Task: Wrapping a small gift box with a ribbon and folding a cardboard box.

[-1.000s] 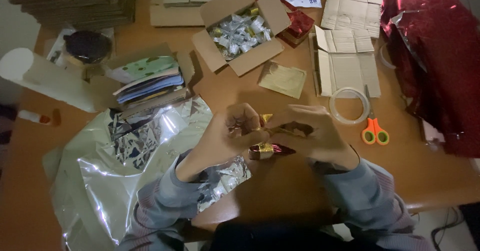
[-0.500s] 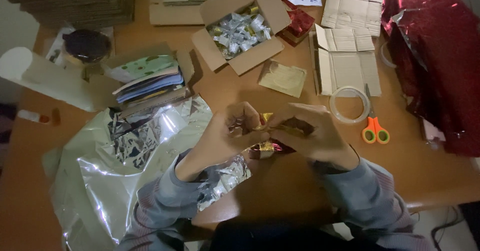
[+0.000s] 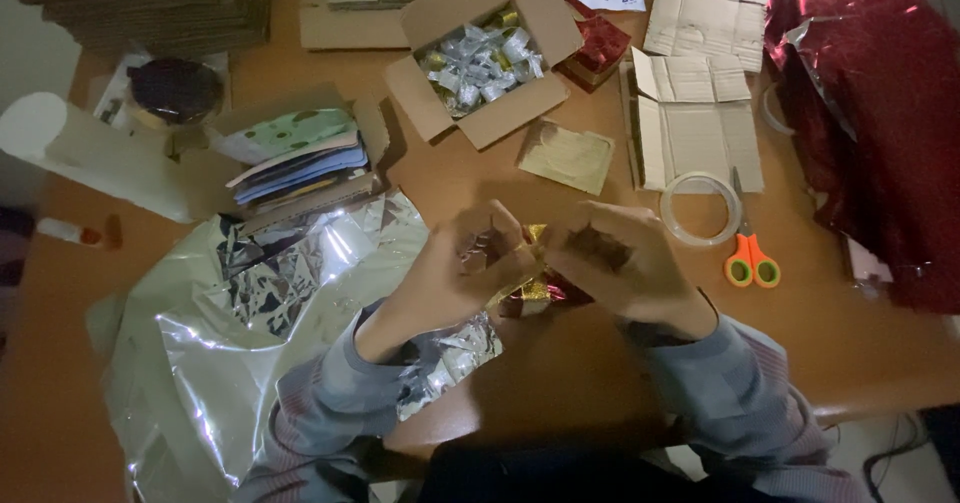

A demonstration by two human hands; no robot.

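My left hand (image 3: 470, 263) and my right hand (image 3: 620, 268) meet over the middle of the wooden table (image 3: 560, 383). Between them they pinch a small gold and red foil-wrapped piece (image 3: 535, 288), with fingers curled around it. Much of the piece is hidden by my fingers. Under my left forearm lies a big crinkled sheet of silver foil (image 3: 230, 343). Both sleeves are grey with stripes.
An open cardboard box (image 3: 480, 63) of silver and gold wrapped pieces stands behind my hands. A tape roll (image 3: 700, 208) and orange-handled scissors (image 3: 750, 258) lie to the right, beside flat cardboard blanks (image 3: 695, 123) and red foil (image 3: 880, 113). A stack of coloured sheets (image 3: 295, 158) lies left.
My hands stay in the same place, fingers shifting slightly around the small foil piece. Nothing else has moved.
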